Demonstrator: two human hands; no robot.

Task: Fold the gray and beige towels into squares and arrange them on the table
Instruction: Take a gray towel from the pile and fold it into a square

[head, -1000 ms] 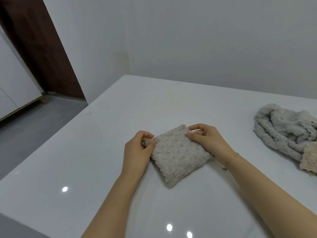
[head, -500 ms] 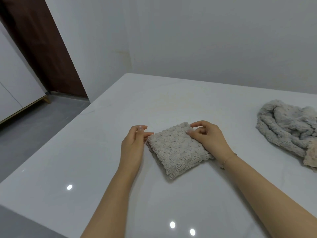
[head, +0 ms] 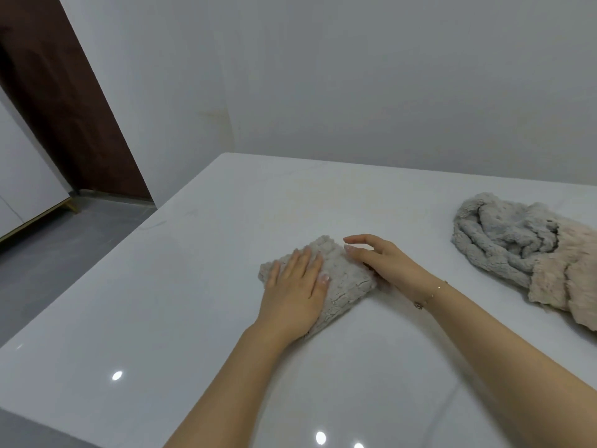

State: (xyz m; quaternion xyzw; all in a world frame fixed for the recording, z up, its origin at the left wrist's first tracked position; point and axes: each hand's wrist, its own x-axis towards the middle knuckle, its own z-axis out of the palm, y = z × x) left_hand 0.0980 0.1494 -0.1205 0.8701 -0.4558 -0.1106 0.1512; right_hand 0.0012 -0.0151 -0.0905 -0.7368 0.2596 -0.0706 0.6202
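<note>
**Pressing the first square flat**

The left hand [head: 295, 291] lies flat and spread on the folded beige towel [head: 342, 279] mid-worktop, gripping nothing. The right hand [head: 376, 261] rests open at the towel's far right side, fingers loose, holding nothing. This square looks about finished. Next, a reach to the crumpled gray and beige towels [head: 517, 244] by the right edge. The worktop [head: 161, 318] is glossy white, set against plain walls; a dark door [head: 64, 101] stands far left.

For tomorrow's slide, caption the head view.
Left hand flattens a folded towel on the white table; unfolded towels wait.
</note>
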